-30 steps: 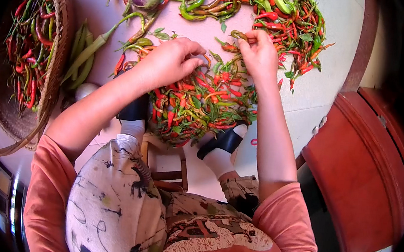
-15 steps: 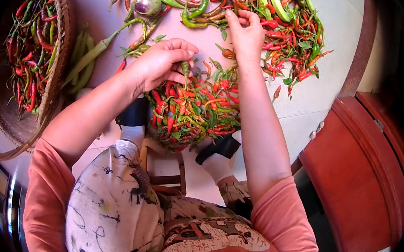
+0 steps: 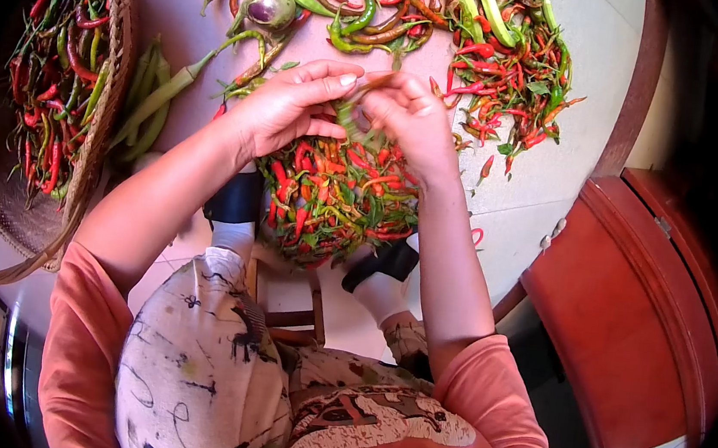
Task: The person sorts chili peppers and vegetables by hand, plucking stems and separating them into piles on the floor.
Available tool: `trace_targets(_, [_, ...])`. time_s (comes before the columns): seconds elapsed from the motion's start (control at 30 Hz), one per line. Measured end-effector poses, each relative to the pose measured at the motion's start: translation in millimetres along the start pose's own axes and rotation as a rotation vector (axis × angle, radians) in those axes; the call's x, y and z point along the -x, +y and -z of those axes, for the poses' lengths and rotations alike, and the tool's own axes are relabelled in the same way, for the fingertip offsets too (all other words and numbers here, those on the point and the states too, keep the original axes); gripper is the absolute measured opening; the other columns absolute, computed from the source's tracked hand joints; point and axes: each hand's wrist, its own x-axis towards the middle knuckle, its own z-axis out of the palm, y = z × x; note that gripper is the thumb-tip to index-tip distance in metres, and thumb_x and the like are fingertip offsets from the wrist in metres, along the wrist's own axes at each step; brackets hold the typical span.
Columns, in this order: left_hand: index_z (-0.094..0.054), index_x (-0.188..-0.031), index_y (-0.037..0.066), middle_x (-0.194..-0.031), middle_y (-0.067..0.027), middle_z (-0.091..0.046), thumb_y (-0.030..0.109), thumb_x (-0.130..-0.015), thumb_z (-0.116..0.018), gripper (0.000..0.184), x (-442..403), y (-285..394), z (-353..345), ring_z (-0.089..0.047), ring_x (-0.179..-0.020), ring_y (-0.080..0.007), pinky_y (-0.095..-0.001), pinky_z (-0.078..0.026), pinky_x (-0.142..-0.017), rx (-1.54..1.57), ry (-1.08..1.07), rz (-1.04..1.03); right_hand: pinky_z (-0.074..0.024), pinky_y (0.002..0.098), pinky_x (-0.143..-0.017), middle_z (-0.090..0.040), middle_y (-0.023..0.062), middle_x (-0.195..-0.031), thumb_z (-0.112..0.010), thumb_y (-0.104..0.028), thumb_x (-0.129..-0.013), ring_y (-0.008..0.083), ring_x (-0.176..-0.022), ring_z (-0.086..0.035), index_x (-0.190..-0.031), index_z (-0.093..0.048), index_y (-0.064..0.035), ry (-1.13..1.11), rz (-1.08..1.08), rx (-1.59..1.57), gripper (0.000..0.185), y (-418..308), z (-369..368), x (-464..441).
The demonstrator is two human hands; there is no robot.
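Observation:
My left hand (image 3: 297,106) is held over the near heap of small chili peppers (image 3: 327,195), its thumb and fingers apart. Close beside it, my right hand (image 3: 412,121) has its fingers curled round a brownish-red chili pepper (image 3: 378,84), partly hidden by the fingers. A green streak, blurred by motion, shows between the two hands; it looks like a green pepper, and I cannot tell whether a finger touches it. Red, orange and green peppers with leaves and stems make up the heap beneath, lying on the floor between my feet.
A woven basket (image 3: 106,18) with peppers stands at left. Long green pods (image 3: 159,101), a purple-and-white eggplant (image 3: 272,8) and larger curved peppers (image 3: 369,31) lie ahead. Another chili heap (image 3: 520,75) is at upper right. Red-brown wooden furniture (image 3: 628,302) stands at right.
My right hand has come back from the far peppers toward my left hand, bringing a brownish-red chili. The green pepper in my left hand has left its fingers, which have spread.

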Motion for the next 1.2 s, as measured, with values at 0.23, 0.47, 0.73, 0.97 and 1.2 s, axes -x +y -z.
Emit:
trace_targets(0.23, [-0.055,-0.112,0.005,-0.09,-0.0057,-0.061,0.014,-0.091,-0.054,0.022,-1.4,0.3,13.2,-0.062,-0.079,-0.0146,-0.0263,-0.055,-0.065,-0.056,-0.004,0.035,-0.0419,0.0206,-0.051,-0.061,0.0002,-0.073,-0.065,-0.015,-0.083,0.0055,-0.058,-0.052,-0.102,-0.06,0.0014,0.547,0.133,0.423,0.026,12.9,44.7,-70.0])
trace_targets(0.47, [-0.054,-0.115,0.002,-0.085,-0.005,-0.062,0.014,-0.09,-0.057,0.028,5.8,3.0,4.7,-0.062,-0.075,-0.0133,-0.0254,-0.056,-0.066,-0.048,-0.051,0.07,-0.0421,0.0199,-0.051,-0.061,0.0011,-0.071,-0.068,-0.019,-0.082,0.0053,-0.057,-0.052,-0.095,-0.06,0.0007,0.588,0.249,0.793,0.025,20.0,39.7,-88.5])
trace_targets(0.73, [-0.051,-0.12,0.003,-0.085,-0.0057,-0.061,0.015,-0.091,-0.054,0.031,8.7,-1.5,9.3,-0.061,-0.076,-0.0122,-0.0248,-0.055,-0.064,-0.076,-0.036,0.097,-0.0441,0.0214,-0.053,-0.059,0.0023,-0.071,-0.067,-0.009,-0.076,0.0074,-0.055,-0.053,-0.092,-0.058,0.0015,0.468,0.199,0.152,0.022,14.9,32.3,-88.6])
trace_targets(0.97, [-0.052,-0.119,0.004,-0.085,-0.0052,-0.061,0.014,-0.092,-0.052,0.029,10.2,-2.2,9.8,-0.062,-0.074,-0.0125,-0.0239,-0.055,-0.061,-0.082,-0.022,0.105,-0.0477,0.0384,-0.063,-0.061,0.0132,-0.07,-0.067,-0.016,-0.072,0.0318,-0.062,-0.058,-0.084,-0.057,-0.0021,0.727,0.386,0.83,0.021,19.1,17.2,-104.7])
trace_targets(1.2, [-0.052,-0.12,0.005,-0.086,-0.0055,-0.062,0.015,-0.092,-0.051,0.03,14.0,-0.4,9.1,-0.063,-0.074,-0.0139,-0.0232,-0.054,-0.064,-0.067,-0.015,0.103,-0.0455,0.0304,-0.056,-0.061,0.0076,-0.07,-0.069,-0.018,-0.072,0.0166,-0.058,-0.056,-0.096,-0.06,-0.0011,0.584,0.184,0.638,0.03,12.3,25.0,-82.4])
